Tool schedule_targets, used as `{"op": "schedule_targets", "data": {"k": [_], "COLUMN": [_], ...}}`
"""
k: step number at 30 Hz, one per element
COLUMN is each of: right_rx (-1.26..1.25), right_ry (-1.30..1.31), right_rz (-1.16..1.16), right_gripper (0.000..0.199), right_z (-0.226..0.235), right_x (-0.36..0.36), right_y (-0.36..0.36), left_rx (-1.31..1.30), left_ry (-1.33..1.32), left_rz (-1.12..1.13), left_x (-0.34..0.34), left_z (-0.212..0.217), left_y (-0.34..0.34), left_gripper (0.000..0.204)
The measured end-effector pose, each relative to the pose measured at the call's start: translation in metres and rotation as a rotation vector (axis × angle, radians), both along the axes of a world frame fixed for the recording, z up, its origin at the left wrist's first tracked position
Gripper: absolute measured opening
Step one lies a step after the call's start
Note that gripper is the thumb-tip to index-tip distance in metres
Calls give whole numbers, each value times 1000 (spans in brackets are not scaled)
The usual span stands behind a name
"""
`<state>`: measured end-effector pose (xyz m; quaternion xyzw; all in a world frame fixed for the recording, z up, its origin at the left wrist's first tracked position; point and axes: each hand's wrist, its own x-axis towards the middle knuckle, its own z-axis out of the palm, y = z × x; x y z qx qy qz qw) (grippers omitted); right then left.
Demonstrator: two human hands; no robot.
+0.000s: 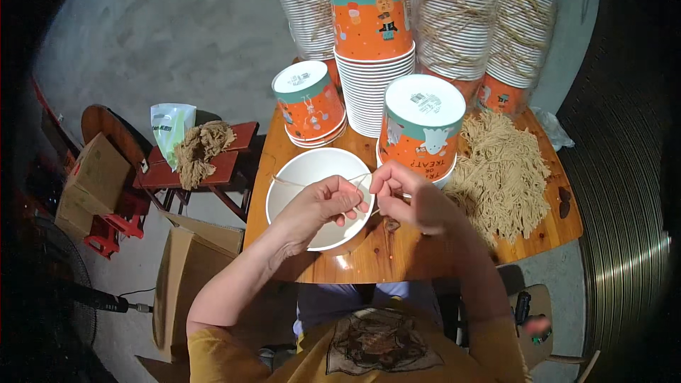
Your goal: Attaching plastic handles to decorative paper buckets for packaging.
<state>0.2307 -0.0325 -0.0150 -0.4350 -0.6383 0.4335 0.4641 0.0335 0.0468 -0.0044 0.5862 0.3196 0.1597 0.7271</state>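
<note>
Tan twine strand [358, 183] is pinched taut between my left hand [319, 206] and right hand [408, 195], both clenched on it above the open white paper bucket [301, 170] on the round wooden table [397, 255] (spare twine heaped rightward [500, 170], within reach)

I see both forearms entering from lower edge, bare, converging toward frame centre. Left forearm runs from 7 o'clock up toward 1 o'clock, wrist bent slightly, left hand [320, 206] knuckles up, fingers curled, thumb and forefinger pinched together. Right forearm runs from 5 o'clock up toward 11 o'clock, right hand [404, 188] with fingers [377, 179] bunched in pinch, tips pointing at 9 o'clock. Hands sit just beside each other, fingertips nearly meeting.
</note>
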Motion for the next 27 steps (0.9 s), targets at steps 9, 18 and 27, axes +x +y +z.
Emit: {"op": "schedule_targets", "data": {"k": [9,18,27], "right_rx": [69,234,564], "right_ry": [-280,-264,-289], "right_rz": [186,-78,-506], "right_gripper": [10,11,12], "right_z": [33,8,-22], "right_x": [13,6,-11], "right_y": [29,35,-9], "left_rx": [60,-3,-27], "left_ry": [-18,-30,-15], "left_rz": [-78,-87,-37], "left_x": [16,14,18], "left_z": [-4,-1,-2], "left_y": [4,2,5], "left_gripper": [21,17,16]}}
